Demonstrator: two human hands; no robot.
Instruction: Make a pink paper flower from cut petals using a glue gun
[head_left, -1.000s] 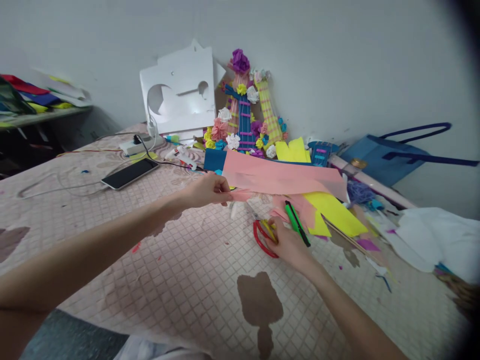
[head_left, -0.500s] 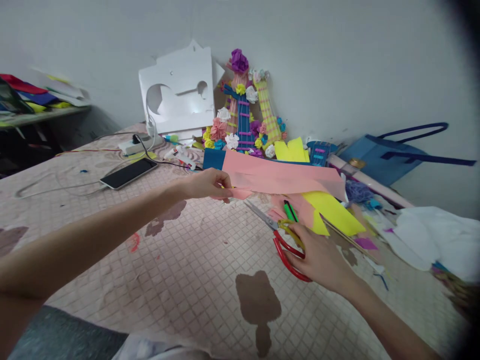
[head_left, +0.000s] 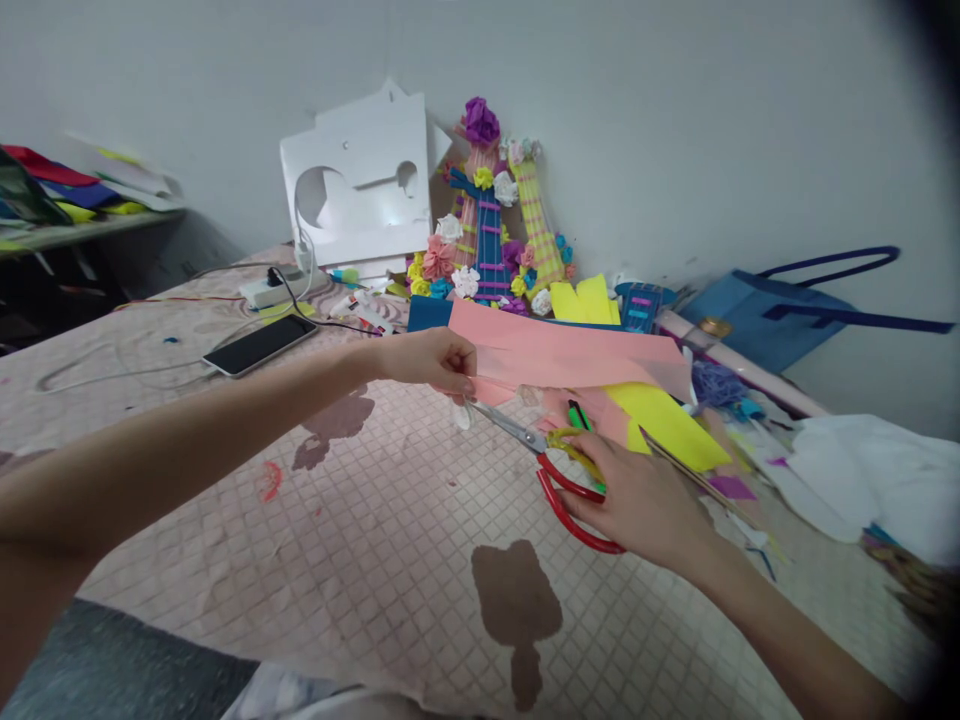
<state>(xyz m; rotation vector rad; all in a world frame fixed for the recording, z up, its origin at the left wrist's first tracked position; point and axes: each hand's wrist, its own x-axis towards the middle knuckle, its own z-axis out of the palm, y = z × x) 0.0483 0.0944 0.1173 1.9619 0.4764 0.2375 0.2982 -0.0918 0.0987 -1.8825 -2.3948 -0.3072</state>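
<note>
My left hand [head_left: 435, 360] pinches a small strip of pink paper [head_left: 491, 388] just in front of a large pink sheet [head_left: 570, 350]. In my right hand [head_left: 637, 495] are scissors [head_left: 534, 440] with red and yellow handles. Their blades point up and left, and the tips reach the strip close to my left fingertips. The blades look nearly closed. Beside the scissors lies a green and black cutter-like tool [head_left: 579, 415], partly hidden by my right hand. Yellow paper [head_left: 667, 425] lies beyond that hand.
Paper-flower-covered guitar shapes [head_left: 491, 230] lean on the wall beside a white board [head_left: 360, 180]. A phone [head_left: 259, 345], a power strip [head_left: 270, 288] and a glue gun [head_left: 367, 308] lie at left. A blue bag [head_left: 765, 315] and a white bag [head_left: 877, 480] are at right.
My left hand has shifted slightly right and up, turning at the wrist. The scissors have moved a little left and up, bringing their tips to the strip, and their blades have drawn together.
</note>
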